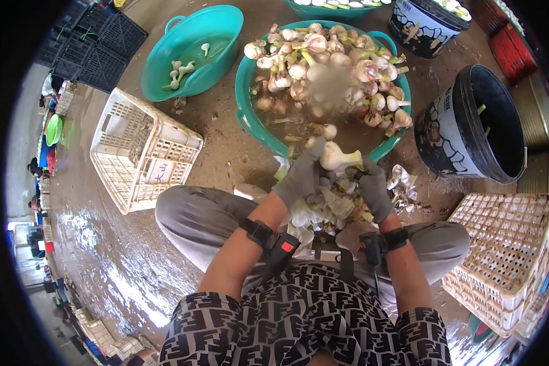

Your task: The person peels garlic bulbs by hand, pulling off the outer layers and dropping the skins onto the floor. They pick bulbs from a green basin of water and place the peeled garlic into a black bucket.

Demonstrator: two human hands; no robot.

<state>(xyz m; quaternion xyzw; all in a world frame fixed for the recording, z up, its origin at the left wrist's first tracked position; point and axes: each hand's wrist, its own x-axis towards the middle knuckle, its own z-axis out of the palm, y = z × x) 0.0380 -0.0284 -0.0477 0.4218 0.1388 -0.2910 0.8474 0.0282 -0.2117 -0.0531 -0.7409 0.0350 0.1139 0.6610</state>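
A whole garlic bulb (334, 157) with a short pale stem is held over my lap, just in front of the tub's near rim. My left hand (302, 177), in a grey glove, is closed on the round end of the bulb. At the stem end, my gloved right hand (374, 190) has its fingers closed on the stem; part of its grip is hidden. Below both hands lies a heap of peeled garlic skins (332, 207). Beyond them stands a green tub (245, 104) of murky water, piled with unpeeled garlic bulbs (299, 70).
A tilted green basin (222, 36) with a few bulbs is at the upper left. Nearer stands a white plastic crate (171, 146). To the right are a black bucket (451, 134) and stacked white crates (500, 244). Black crates (113, 46) stand far left on wet floor.
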